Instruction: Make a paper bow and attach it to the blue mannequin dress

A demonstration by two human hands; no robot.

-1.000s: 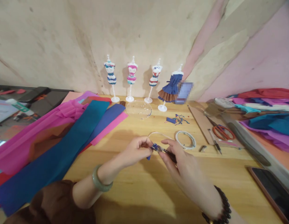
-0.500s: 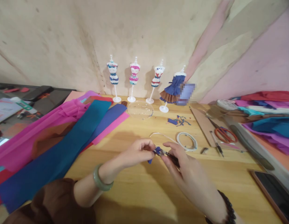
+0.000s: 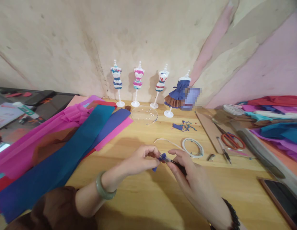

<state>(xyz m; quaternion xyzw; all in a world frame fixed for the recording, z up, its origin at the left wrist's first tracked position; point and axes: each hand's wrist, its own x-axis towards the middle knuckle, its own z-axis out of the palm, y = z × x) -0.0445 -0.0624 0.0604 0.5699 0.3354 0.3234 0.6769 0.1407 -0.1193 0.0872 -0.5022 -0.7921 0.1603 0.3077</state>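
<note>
My left hand is closed in a pinch on a small piece of blue crepe paper above the middle of the table. A crumpled blue bit sits at the fingertips, touching the metal tip of a slim black-handled tool. My right hand is shut around that tool's handle; its exact kind is hard to make out. Just beyond the hands lies a roll of narrow white tape, its loose end curling left. Farther back are blue paper scraps.
White mini dress forms stand along the wall, one in a blue and brown ruffled dress. Crepe paper sheets cover the left. A clear round dish lies behind. Orange-handled scissors, a pen and a phone are right.
The view has tilted slightly, so everything sits a little lower. Both hands keep their hold on the blue paper and the tool, with only a small shift at the fingertips.
</note>
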